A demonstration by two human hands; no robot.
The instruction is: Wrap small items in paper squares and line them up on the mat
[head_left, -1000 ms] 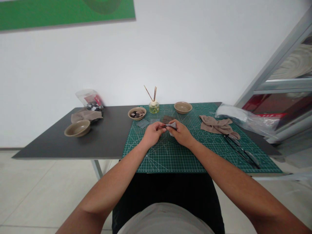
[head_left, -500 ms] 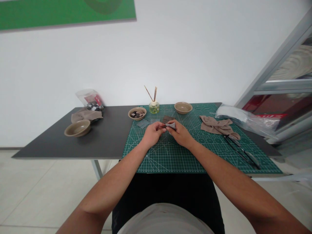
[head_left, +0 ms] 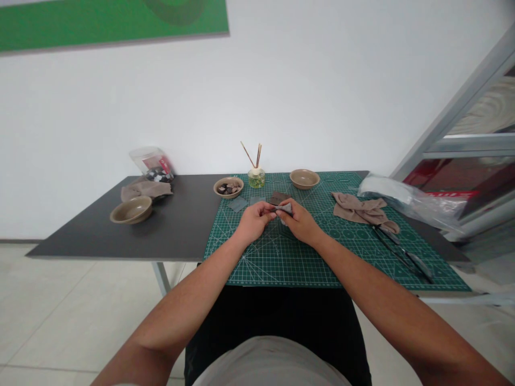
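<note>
A small piece of grey cloth (head_left: 285, 208) is held between my two hands above the green cutting mat (head_left: 257, 262). My left hand (head_left: 255, 221) pinches its left end, thumb against fingers. My right hand (head_left: 300, 222) is closed round the other side, and part of the cloth sticks up over its fingers. Just behind the hands lie a dark brown square (head_left: 279, 198) and a flat grey square piece (head_left: 238, 203). A bowl of dark and tan pieces (head_left: 228, 187) stands at the mat's back left edge.
Behind the hands are a reed diffuser (head_left: 256, 177) and a tan bowl (head_left: 304, 179). To the right lie a brown cloth (head_left: 362, 208), black-handled tongs (head_left: 402, 253) and a plastic bag (head_left: 410, 201). At left are another bowl (head_left: 131, 210), a cloth (head_left: 145, 188) and a clear container (head_left: 152, 162).
The view has shifted slightly. The grey cloth between my hands has turned a little and now spans more of the gap between my fingertips. Both hands keep their hold.
</note>
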